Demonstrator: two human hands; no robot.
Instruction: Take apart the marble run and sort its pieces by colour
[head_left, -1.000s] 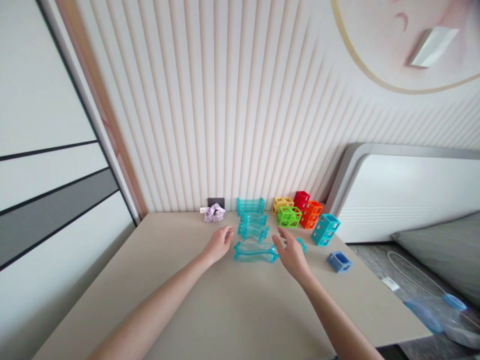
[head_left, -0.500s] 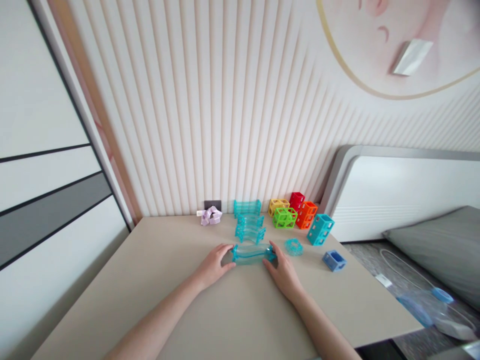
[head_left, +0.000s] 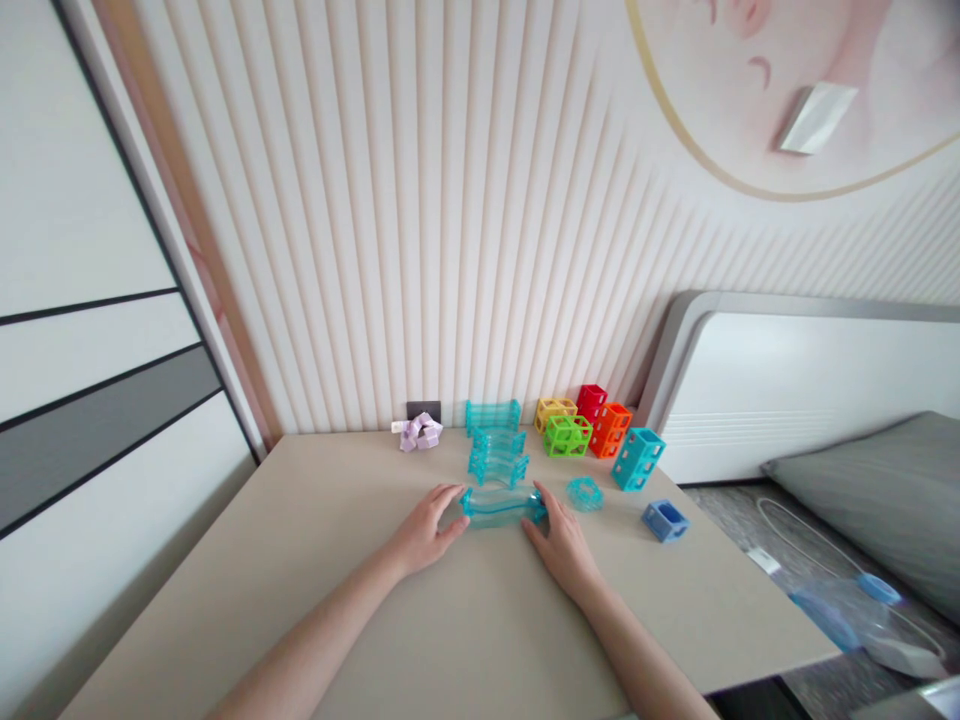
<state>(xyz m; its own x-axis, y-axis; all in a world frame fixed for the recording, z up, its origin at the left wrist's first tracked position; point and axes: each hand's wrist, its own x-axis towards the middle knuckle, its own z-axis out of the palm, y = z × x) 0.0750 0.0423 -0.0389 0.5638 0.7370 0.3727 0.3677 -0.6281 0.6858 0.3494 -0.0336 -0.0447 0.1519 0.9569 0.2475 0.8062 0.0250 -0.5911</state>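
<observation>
A clear teal track piece (head_left: 501, 506) lies crosswise on the beige table (head_left: 450, 610). My left hand (head_left: 424, 530) grips its left end and my right hand (head_left: 560, 545) grips its right end, fingers curled around it. Behind it lie three more teal track pieces (head_left: 496, 455) in a row toward the wall. A round teal ring piece (head_left: 584, 493) sits just right of my right hand.
Purple small blocks (head_left: 418, 432) sit by the wall. Yellow (head_left: 553, 410), green (head_left: 568, 436), red (head_left: 592, 398), orange (head_left: 609, 430) and teal cage cubes (head_left: 637, 458) cluster at the back right. A blue block (head_left: 664, 520) lies near the table's right edge. A bed headboard (head_left: 810, 390) stands to the right.
Both hands moved in from hovering either side of the track piece and closed on its ends. The piece has shifted slightly toward me.
</observation>
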